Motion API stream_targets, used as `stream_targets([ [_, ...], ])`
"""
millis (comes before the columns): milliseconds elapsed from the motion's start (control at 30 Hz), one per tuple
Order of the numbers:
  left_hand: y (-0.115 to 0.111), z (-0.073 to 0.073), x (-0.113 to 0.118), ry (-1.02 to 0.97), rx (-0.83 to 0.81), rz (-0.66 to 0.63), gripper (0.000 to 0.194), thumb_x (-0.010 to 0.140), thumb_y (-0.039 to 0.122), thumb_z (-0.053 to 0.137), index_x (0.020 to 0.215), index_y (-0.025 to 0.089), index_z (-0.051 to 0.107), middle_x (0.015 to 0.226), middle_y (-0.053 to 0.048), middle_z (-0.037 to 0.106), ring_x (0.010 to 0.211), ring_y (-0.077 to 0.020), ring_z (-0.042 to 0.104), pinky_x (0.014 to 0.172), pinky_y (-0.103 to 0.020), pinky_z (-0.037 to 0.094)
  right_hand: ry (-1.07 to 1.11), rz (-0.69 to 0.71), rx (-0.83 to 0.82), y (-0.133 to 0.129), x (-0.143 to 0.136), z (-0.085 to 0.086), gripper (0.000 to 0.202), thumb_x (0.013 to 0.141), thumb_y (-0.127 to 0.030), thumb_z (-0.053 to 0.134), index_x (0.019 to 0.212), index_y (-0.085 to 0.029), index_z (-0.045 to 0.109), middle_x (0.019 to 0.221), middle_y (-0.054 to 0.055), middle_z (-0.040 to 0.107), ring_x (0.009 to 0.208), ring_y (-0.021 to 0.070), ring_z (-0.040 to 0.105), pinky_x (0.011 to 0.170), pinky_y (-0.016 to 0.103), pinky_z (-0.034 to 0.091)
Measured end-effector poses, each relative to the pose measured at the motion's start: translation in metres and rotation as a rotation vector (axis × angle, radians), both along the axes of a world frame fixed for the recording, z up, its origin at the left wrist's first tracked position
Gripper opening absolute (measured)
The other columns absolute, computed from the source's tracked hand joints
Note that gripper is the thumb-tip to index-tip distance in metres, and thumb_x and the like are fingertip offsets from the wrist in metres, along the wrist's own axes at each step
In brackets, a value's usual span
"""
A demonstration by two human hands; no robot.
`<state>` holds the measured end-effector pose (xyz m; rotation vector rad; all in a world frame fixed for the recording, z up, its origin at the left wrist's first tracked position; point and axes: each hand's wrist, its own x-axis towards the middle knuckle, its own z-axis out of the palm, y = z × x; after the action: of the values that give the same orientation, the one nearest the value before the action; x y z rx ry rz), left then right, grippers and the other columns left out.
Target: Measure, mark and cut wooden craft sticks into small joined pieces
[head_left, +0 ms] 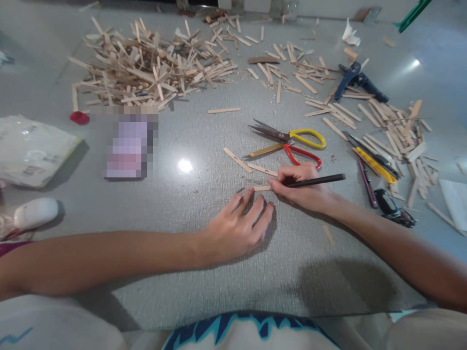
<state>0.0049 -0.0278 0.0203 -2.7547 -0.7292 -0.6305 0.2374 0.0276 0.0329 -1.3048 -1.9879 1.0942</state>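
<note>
My right hand (301,187) is closed around a thin black pen (321,180), its tip end hidden by the fingers. Under those fingers lies a short wooden stick (261,188) flat on the table. My left hand (242,221) rests with fingers spread, the fingertips touching the stick's left end. Just beyond the hands are two more cut wooden sticks, one (237,160) slanting and another (261,169) partly behind my right hand. Scissors (272,131) with yellow and red handles lie open farther off, a yellow pencil-like tool (264,151) across them.
A large heap of wooden sticks (146,63) covers the back left, with more sticks (394,131) scattered right. Blue-handled cutters (348,80), a yellow utility knife (377,165) and keys (404,217) lie right. At left are a blurred-out phone (127,146), plastic bag (32,150) and white mouse (36,214).
</note>
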Motion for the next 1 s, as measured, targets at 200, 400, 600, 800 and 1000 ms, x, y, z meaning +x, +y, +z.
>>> stream_targets([
  [200,0.0006,0.0008,0.0003,0.016,0.002,-0.011,0.036,0.108,0.017,0.044,0.125,0.003,0.073,0.111,-0.016,0.082,0.110,-0.0370,0.080,0.088,-0.045,0.061,-0.005,0.006,0.030,0.0012,0.0009,-0.0028,0.051,0.102,-0.038,0.071,0.058,-0.024,0.048,0.049,-0.006,0.044,0.048,0.0104,0.039,0.048,0.029,0.025],
  [400,-0.0002,0.0018,-0.0015,0.036,-0.014,-0.016,0.037,0.109,0.018,0.045,0.127,0.002,0.072,0.113,-0.017,0.081,0.112,-0.0379,0.080,0.089,-0.045,0.061,-0.007,0.006,0.019,0.0010,0.0016,-0.0026,0.045,0.100,-0.029,0.068,0.059,-0.023,0.050,0.049,-0.007,0.045,0.047,0.0099,0.039,0.048,0.029,0.026],
  [600,0.0007,0.0023,-0.0010,0.038,-0.007,-0.021,0.036,0.109,0.017,0.046,0.127,0.002,0.072,0.112,-0.017,0.081,0.111,-0.0378,0.080,0.087,-0.044,0.061,-0.005,0.016,0.033,0.0016,0.0015,-0.0013,0.043,0.097,-0.024,0.068,0.058,-0.023,0.049,0.048,-0.007,0.045,0.047,0.0093,0.039,0.048,0.029,0.026],
  [800,0.0002,0.0004,-0.0009,0.032,-0.006,-0.006,0.036,0.108,0.017,0.045,0.127,0.003,0.072,0.112,-0.016,0.081,0.111,-0.0377,0.080,0.087,-0.045,0.061,-0.007,0.012,0.017,0.0011,0.0004,-0.0005,0.043,0.097,-0.025,0.067,0.058,-0.023,0.050,0.048,-0.007,0.045,0.045,0.0093,0.040,0.047,0.028,0.027],
  [1000,0.0001,-0.0005,-0.0015,0.041,-0.007,-0.009,0.036,0.108,0.019,0.046,0.128,0.003,0.072,0.112,-0.016,0.081,0.112,-0.0375,0.079,0.087,-0.045,0.060,-0.029,0.015,0.026,0.0018,0.0013,0.0003,0.042,0.097,-0.025,0.065,0.057,-0.023,0.051,0.047,-0.007,0.046,0.045,0.0093,0.042,0.047,0.028,0.028],
])
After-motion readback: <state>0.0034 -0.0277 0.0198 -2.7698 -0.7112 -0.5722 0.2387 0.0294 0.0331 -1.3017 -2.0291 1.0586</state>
